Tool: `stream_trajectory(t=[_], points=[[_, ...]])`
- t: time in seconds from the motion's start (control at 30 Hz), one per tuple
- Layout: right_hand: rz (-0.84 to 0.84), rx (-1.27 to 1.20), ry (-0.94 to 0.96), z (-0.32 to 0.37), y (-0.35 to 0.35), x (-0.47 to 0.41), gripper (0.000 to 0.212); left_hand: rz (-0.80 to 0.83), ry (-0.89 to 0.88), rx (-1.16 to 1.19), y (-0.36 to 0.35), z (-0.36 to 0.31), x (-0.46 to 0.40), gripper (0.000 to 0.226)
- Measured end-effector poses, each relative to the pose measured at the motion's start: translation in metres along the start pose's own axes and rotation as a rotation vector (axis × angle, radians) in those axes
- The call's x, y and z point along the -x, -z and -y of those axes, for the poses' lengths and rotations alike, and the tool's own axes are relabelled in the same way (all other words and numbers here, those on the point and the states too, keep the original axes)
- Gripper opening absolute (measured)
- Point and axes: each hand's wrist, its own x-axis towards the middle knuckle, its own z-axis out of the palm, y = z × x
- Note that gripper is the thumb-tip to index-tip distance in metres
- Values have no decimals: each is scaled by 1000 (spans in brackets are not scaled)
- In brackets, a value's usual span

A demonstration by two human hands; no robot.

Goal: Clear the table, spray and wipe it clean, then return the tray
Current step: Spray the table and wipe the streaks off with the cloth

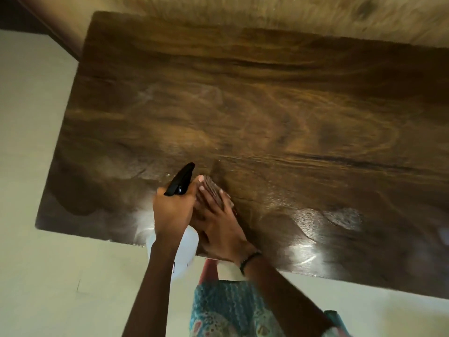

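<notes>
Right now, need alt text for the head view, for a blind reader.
A person's left hand grips a white spray bottle with a black nozzle at the near edge of a dark wooden table. The right hand lies with straight fingers on a brownish cloth beside it. Wet patches shine along the near edge.

A pale cream floor (36, 147) fills the left side and lower left of the frame. Along the top runs a lighter wood-grain panel (267, 13), with a dark strip (14, 13) in the upper left corner. At the bottom centre hangs teal patterned clothing (226, 310); a blurred teal object (336, 317) sits at lower right
</notes>
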Motion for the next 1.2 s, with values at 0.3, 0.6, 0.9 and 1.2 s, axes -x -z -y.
stream_trajectory(t=[0.3, 0.6, 0.9, 1.2], points=[[-84, 47, -279, -130, 65, -188, 58, 94, -165, -66, 16, -62, -109, 77], [-171, 11, -915, -258, 136, -224, 60, 182, -211, -90, 26, -108, -192, 90], [-87, 8, -716, -180, 117, -379, 59, 88, -148, 33, 79, -83, -238, 78], [4, 12, -348, -63, 70, -496, 56, -46, -62, 137, 132, -54, -248, 80]])
